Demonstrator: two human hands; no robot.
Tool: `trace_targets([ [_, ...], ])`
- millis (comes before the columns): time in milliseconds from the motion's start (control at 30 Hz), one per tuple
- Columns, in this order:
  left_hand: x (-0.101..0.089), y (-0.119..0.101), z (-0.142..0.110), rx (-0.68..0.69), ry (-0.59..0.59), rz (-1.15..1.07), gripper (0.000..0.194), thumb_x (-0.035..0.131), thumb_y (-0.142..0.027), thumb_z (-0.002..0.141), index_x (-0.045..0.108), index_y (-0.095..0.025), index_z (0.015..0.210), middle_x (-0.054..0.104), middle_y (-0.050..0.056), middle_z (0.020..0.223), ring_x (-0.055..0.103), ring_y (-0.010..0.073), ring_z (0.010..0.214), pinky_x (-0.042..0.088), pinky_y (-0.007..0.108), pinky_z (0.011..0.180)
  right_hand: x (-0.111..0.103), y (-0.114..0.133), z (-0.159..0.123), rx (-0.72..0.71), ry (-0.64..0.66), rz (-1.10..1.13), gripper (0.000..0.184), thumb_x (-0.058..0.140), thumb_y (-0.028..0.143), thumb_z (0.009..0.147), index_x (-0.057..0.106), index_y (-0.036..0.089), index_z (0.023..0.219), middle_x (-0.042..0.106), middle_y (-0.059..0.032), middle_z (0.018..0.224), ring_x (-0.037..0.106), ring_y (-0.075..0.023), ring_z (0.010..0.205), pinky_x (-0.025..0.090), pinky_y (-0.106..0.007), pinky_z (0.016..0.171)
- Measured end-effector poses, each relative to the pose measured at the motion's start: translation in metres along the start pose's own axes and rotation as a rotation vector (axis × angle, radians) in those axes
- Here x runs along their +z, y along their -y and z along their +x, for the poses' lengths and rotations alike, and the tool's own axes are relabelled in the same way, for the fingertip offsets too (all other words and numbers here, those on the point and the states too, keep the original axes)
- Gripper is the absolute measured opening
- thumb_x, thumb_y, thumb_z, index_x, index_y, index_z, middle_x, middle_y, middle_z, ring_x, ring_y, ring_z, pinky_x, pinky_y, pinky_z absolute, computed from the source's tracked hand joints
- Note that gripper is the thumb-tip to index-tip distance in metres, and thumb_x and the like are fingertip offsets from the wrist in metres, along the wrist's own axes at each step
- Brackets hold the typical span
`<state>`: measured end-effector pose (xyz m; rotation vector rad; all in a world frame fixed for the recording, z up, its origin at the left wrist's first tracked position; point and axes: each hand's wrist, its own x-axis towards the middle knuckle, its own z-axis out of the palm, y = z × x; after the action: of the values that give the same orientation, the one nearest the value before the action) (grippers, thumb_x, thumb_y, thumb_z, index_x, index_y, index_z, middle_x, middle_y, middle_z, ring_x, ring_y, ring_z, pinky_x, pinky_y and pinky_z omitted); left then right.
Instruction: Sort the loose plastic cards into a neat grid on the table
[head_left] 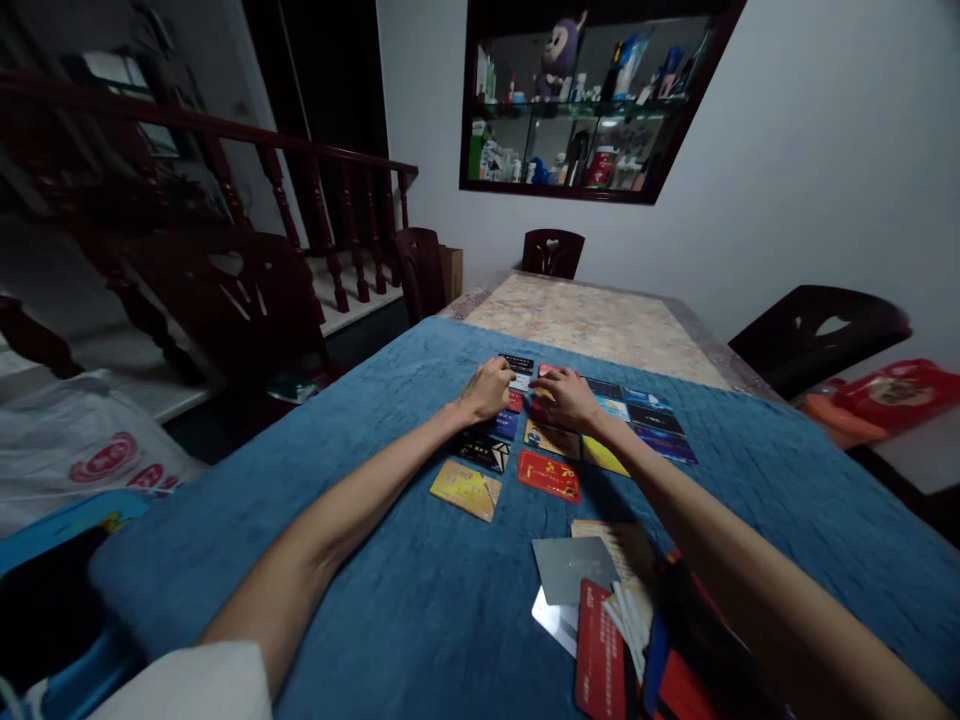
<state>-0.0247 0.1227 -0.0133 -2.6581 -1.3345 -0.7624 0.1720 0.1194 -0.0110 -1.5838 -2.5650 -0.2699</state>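
Rows of cards lie flat on the blue cloth. My left hand (pixel 486 390) has its fingers bent together at the edge of a card (pixel 520 381) in the left column. Beside it, my right hand (pixel 568 398) reaches over the second column, its bent fingers slightly apart and touching the cards there; the palm hides part of them. Closer to me are a black card (pixel 486 452), a gold card (pixel 466 490), a red card with yellow lettering (pixel 549 475) and a yellow card (pixel 604 456). Dark blue cards (pixel 664 445) form the right column.
A loose pile with a grey card (pixel 574 570), a red card (pixel 600 650) and papers lies under my right forearm. The blue cloth (pixel 390 620) covers the near table; its patterned far end (pixel 577 310) is bare. Chairs (pixel 817 335) surround it. A white bag (pixel 67 450) stands left.
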Motion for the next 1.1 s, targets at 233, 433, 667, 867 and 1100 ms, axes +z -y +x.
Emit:
trace_targets([
  [233, -0.015, -0.035, -0.030, 0.117, 0.017, 0.005, 0.023, 0.049, -0.010, 0.087, 0.070, -0.014, 0.092, 0.062, 0.010, 0.100, 0.056, 0.0219, 0.099, 0.049, 0.034, 0.089, -0.015, -0.003, -0.046, -0.055, -0.048, -0.004, 0.033, 0.053, 0.032, 0.092, 0.067, 0.025, 0.121, 0.066, -0.0121, 0.120, 0.048, -0.0298, 0.108, 0.035, -0.034, 0.073],
  [433, -0.026, -0.062, -0.053, 0.197, 0.029, 0.013, 0.021, 0.050, -0.011, 0.089, 0.070, -0.014, 0.094, 0.061, 0.010, 0.100, 0.056, 0.0215, 0.096, 0.047, 0.035, 0.090, -0.025, 0.000, -0.091, -0.086, -0.113, 0.033, 0.029, 0.051, 0.029, 0.093, 0.070, 0.024, 0.114, 0.070, -0.0102, 0.109, 0.050, -0.0277, 0.101, 0.033, -0.034, 0.072],
  [667, -0.033, -0.090, -0.084, 0.261, 0.090, -0.022, 0.019, 0.050, -0.012, 0.090, 0.068, -0.013, 0.093, 0.061, 0.011, 0.105, 0.054, 0.0219, 0.097, 0.045, 0.035, 0.086, -0.033, 0.009, -0.148, -0.083, -0.147, 0.124, 0.027, 0.052, 0.030, 0.093, 0.072, 0.025, 0.111, 0.071, -0.0096, 0.105, 0.051, -0.0270, 0.101, 0.038, -0.038, 0.080],
  [867, -0.039, -0.111, -0.103, 0.315, 0.126, -0.026, 0.021, 0.046, -0.014, 0.092, 0.067, -0.013, 0.092, 0.061, 0.012, 0.103, 0.054, 0.0220, 0.097, 0.044, 0.035, 0.083, -0.039, 0.023, -0.192, -0.089, -0.213, 0.196, 0.026, 0.051, 0.030, 0.095, 0.071, 0.024, 0.109, 0.071, -0.0101, 0.105, 0.052, -0.0270, 0.100, 0.041, -0.041, 0.083],
  [1100, -0.044, -0.128, -0.129, 0.352, 0.117, -0.168, 0.018, 0.055, -0.021, 0.088, 0.068, -0.014, 0.097, 0.062, 0.011, 0.104, 0.055, 0.0224, 0.099, 0.045, 0.036, 0.088, -0.044, 0.048, -0.219, -0.110, -0.214, 0.254, 0.027, 0.048, 0.032, 0.096, 0.071, 0.025, 0.109, 0.070, -0.0101, 0.104, 0.052, -0.0270, 0.101, 0.041, -0.043, 0.082],
])
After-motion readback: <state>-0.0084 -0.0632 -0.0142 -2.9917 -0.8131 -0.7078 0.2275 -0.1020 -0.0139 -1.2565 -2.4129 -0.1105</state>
